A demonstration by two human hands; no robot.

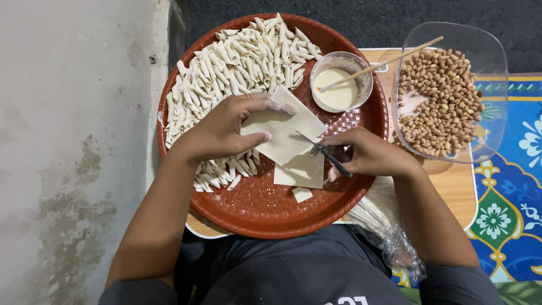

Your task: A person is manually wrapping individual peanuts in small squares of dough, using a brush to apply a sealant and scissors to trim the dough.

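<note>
Head view: our left hand pinches a pastry sheet over the red tray; our right hand grips a small knife, mid-cut; next calls for a steady slice.

Clear, square-rimmed plastic bowl at the upper right, piled with brown-skinned peanuts; it sits on a pale wooden board laid over a blue floral-patterned mat. Small round glass bowl of cream-coloured paste stands on the far right part of the round woven reddish-brown tray, with a thin wooden stick resting in it and reaching out over the peanut bowl's rim. Crumpled clear plastic bag lies off the tray's lower right edge, stained grey concrete floor runs down the left side, and a dark carpet lies beyond the tray.
</note>
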